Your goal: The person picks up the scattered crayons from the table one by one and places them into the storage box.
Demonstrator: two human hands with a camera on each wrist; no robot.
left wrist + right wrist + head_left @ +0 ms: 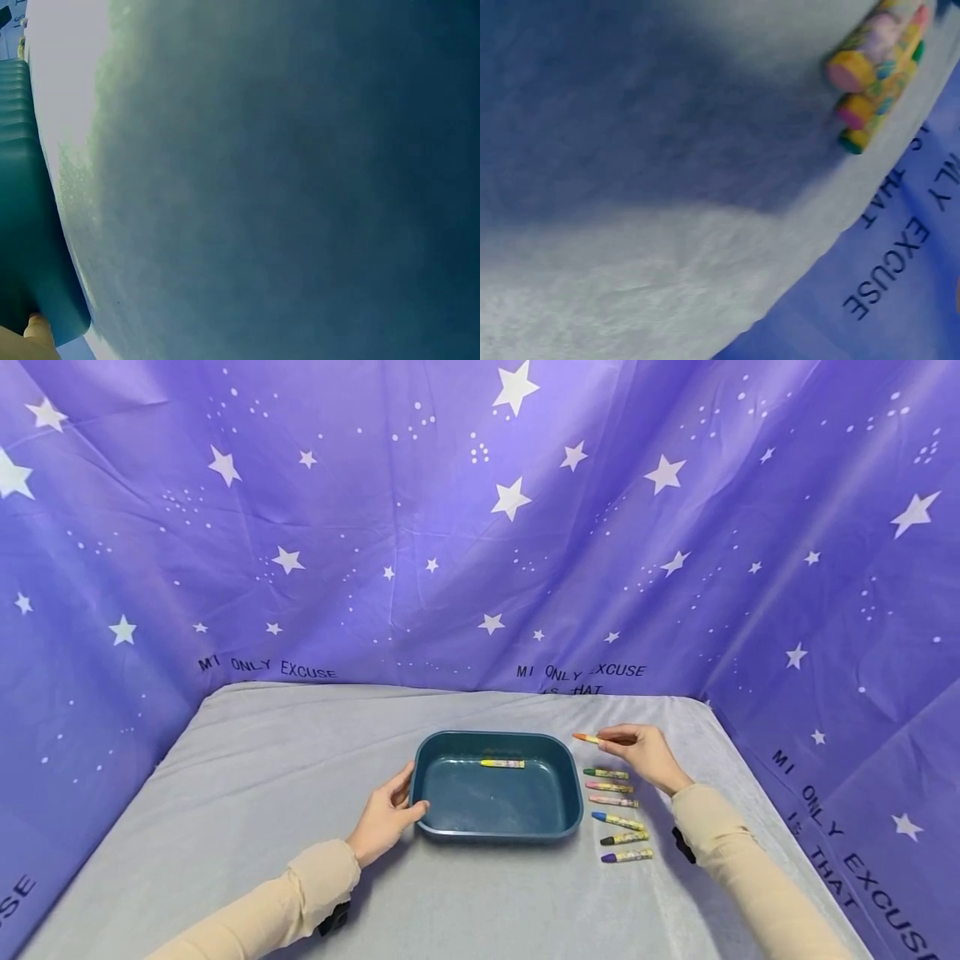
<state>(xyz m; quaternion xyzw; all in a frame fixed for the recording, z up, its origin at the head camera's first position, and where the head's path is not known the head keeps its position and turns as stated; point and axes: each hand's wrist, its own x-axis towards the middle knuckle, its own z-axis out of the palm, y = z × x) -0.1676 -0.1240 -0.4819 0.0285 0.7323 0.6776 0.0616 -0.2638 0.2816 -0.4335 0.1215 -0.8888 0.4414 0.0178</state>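
While the right hand [642, 755] pinches an orange crayon [587, 738] in its fingers just outside the far right corner of the tray [495, 836], the crayon lies roughly crosswise — tip leftward, towards the tray — whose left end the left hand [386, 816] grips.

The head view looks forward and down, well back, over the counter [262, 777] to the curtain [375, 502]; the left wrist view hangs close above the counter, sharing the tub [26, 210] at its left edge; the right wrist view, close and tilted, shares crayons [855, 69] at its upper right
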